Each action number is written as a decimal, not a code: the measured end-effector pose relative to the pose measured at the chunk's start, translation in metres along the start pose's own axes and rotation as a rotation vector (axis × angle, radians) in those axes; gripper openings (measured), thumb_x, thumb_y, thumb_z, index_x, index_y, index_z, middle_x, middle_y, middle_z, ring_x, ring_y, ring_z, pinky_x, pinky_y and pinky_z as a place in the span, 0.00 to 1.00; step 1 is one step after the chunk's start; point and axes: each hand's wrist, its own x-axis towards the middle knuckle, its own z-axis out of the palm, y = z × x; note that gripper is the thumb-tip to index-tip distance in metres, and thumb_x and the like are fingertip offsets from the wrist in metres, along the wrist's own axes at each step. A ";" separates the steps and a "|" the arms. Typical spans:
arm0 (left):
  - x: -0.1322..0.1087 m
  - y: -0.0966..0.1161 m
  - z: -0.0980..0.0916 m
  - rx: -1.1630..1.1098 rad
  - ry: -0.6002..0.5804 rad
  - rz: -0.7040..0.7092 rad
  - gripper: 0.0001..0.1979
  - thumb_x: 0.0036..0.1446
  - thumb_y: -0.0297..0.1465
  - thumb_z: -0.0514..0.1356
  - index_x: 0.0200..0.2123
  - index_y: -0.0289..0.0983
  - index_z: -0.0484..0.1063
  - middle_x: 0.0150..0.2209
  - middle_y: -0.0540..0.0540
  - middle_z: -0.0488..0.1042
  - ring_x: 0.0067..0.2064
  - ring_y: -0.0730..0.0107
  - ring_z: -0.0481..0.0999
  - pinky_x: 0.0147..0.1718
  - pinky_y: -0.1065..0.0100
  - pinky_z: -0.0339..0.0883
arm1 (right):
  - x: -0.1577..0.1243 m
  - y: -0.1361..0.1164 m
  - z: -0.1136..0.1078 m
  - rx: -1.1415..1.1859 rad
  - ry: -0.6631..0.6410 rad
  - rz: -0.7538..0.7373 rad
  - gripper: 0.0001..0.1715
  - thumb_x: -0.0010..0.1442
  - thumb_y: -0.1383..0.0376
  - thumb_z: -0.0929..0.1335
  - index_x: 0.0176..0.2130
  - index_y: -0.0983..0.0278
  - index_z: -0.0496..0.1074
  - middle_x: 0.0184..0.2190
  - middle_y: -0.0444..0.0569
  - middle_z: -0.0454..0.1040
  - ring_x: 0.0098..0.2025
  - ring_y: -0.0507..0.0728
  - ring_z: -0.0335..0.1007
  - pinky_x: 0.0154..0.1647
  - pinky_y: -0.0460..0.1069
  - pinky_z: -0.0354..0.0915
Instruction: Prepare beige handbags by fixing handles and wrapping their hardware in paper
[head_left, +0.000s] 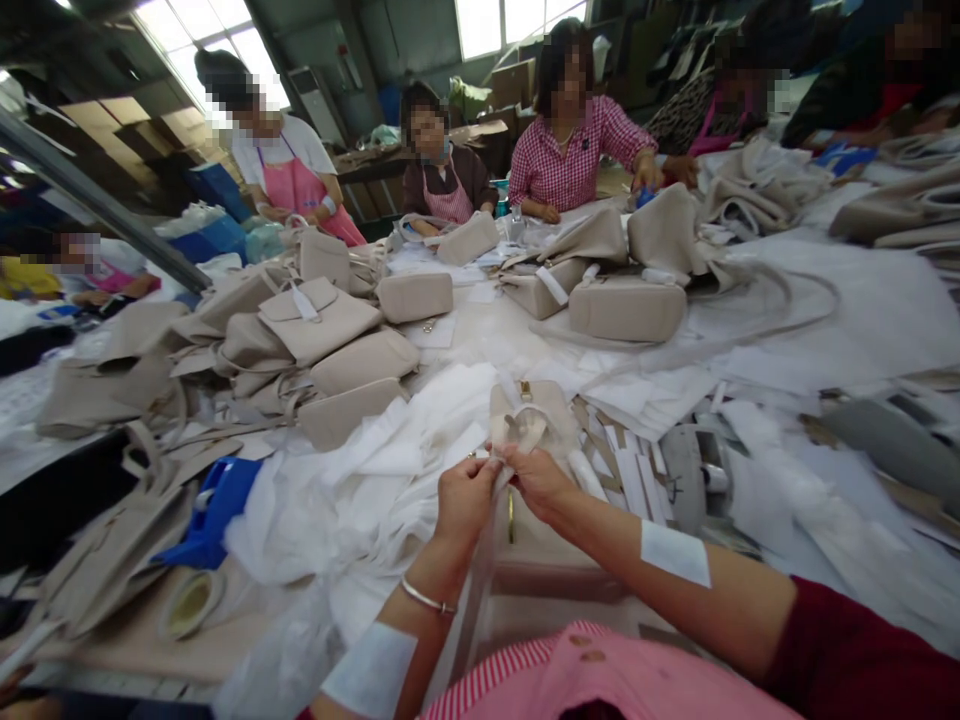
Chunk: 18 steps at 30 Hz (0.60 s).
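My left hand (465,495) and my right hand (536,480) meet with fingertips pinched together on a pale strap-like strip (478,585), which hangs down toward my apron. Whether it is a bag strap or a plastic wrapping cannot be made out. Right under and behind my hands lies a beige handbag (551,545) with gold-coloured metal parts, its upper part and small clasp lying away from me. Crumpled white tissue wrapping (352,500) spreads beside my left hand. White and brown card strips (630,465) lie to the right of my right hand.
Piles of beige handbags (322,310) stand left and more bags (626,308) farther back. A blue tape dispenser (210,510) and a tape roll (191,603) are at left, a grey dispenser (694,475) at right. Several co-workers sit or stand across the table.
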 end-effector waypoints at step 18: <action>0.010 -0.012 0.013 0.148 -0.034 -0.033 0.19 0.54 0.43 0.59 0.30 0.34 0.81 0.26 0.48 0.79 0.31 0.65 0.74 0.30 0.69 0.62 | 0.024 -0.009 -0.041 -0.059 0.126 0.304 0.22 0.65 0.54 0.60 0.29 0.65 0.72 0.25 0.47 0.74 0.27 0.52 0.68 0.29 0.47 0.63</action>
